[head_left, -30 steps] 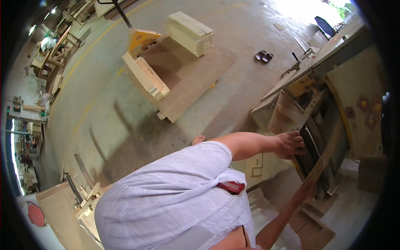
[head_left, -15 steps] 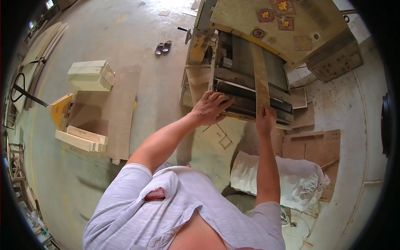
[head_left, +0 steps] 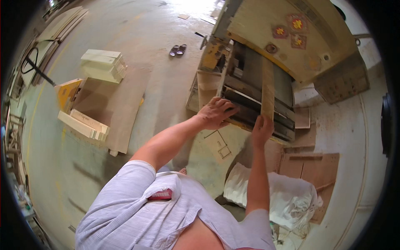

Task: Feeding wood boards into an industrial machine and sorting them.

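A long, narrow wooden board (head_left: 268,89) lies on the dark bed of a large woodworking machine (head_left: 250,64) and runs in under its cover. My right hand (head_left: 263,128) is closed on the board's near end, the fingers pinching it. To the left, my left hand (head_left: 216,113) rests over the machine's front left edge with its fingers spread, holding nothing that I can see. Dark rollers or bars (head_left: 246,104) cross the bed between the two hands. Under the cover, the far end of the board is hidden.
Left of me, a pallet truck with a yellow frame (head_left: 66,95) carries a brown sheet (head_left: 131,112) with stacked pale boards (head_left: 103,64) and more wood strips (head_left: 85,125). A stuffed white sack (head_left: 287,193) lies below the machine. Sandals (head_left: 178,50) are on the floor.
The view has turned, so the scene sits differently in the picture. Against the machine, both hands stay about where they were, the right one still on the board's end.
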Tool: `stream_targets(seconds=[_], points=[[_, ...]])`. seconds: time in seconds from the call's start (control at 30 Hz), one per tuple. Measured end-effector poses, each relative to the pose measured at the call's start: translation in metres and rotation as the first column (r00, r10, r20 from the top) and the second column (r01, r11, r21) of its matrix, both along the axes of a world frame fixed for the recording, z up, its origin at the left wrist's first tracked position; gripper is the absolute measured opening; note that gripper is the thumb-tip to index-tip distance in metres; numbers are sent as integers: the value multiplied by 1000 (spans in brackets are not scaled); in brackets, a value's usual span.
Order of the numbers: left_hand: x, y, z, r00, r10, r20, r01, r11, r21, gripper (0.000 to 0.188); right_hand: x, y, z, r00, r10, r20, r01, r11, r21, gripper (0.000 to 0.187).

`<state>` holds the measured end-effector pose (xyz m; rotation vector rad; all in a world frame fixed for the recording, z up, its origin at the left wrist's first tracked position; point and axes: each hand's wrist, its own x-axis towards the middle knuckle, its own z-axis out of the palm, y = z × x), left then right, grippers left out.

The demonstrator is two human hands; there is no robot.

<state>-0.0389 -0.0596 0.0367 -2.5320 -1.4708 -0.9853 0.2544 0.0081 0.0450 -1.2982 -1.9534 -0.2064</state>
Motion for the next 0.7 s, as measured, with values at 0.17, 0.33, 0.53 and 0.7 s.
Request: stream_targets(seconds=[0.17,0.33,0.53,0.7], points=[[-14,1,-6,998,-29,61,27,999,32,80,-42,-163,-43,978,164,-129,-182,973,-142,15],[-43,-11,-7,987,-109,115,107,994,20,78,-84,-271,-103,973,87,-214,-216,679,-701,20],[-152,-63,-32,920,-190,341,235,967,-95,64,-171,-241,-135,993,58,-99,-115,475,-873,35],[-314,-121,-194,936,246,253,-7,730,-683,55,-313,-184,-122,968,219,-125,-189,300,-935,38]])
